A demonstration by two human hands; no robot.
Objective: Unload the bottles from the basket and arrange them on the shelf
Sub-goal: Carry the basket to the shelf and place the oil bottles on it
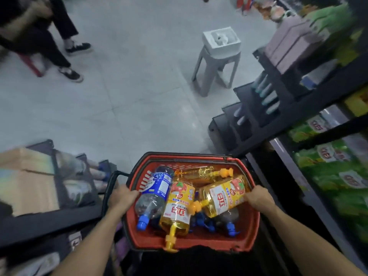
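Nothing unloaded yet: my left hand [123, 198] and right hand [258, 198] grip the rim of the red plastic basket [201, 241] at 9 and 3 o'clock, yellow pump bottles [179, 206] heaped inside, dark metal shelf [306, 106] at 2 o'clock.

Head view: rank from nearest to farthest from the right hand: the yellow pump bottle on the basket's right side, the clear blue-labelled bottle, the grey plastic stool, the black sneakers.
1. yellow pump bottle, right side of the red plastic basket, at the right hand.
2. clear blue-labelled bottle, basket's left side.
3. grey plastic stool, floor ahead.
4. black sneakers, far left.
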